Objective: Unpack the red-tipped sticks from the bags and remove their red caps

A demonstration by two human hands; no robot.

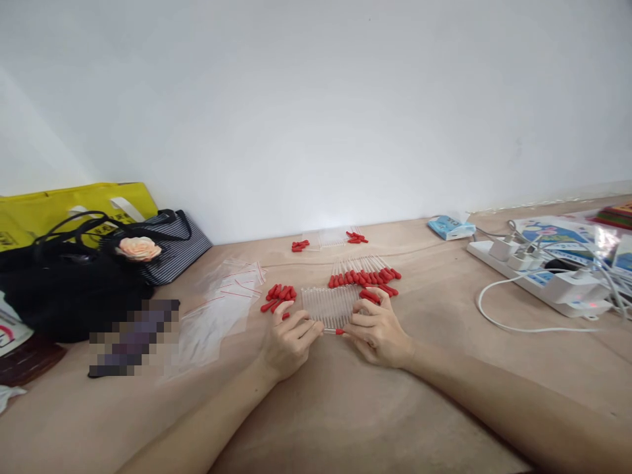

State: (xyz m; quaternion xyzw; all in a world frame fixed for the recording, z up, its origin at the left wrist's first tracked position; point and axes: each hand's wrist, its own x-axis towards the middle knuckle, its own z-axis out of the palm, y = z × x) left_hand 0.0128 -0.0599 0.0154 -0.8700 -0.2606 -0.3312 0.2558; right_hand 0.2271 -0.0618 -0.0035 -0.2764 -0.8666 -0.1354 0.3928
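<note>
Both hands work low over the counter (340, 421), at its middle. Left hand (290, 339): fingers pinched narrow on a clear tube (330, 331) lying crosswise between the hands. Right hand (379, 329): fingers narrowed on a red cap (339, 332) at the tube's right end; how far it is seated cannot be told. Just beyond, a row of clear tubes (330, 304) lies side by side, with a heap of red caps (281, 293) to its left. Behind and to the right, red-tipped tubes (364, 277) lie fanned, tips toward the person. Containers: clear zip bags (232, 296) with red seal lines overlap flat, left of the heap; contents too faint to tell. Far left, a yellow bag (29, 209), a black bag (64, 289) near a peach fabric flower (139, 249), and a striped bag (186, 247); interiors hidden. Right rear, a blue tissue pack (448, 228) with white tissue protruding; nearer, a power strip (526, 273) carrying white chargers (504, 248).
</note>
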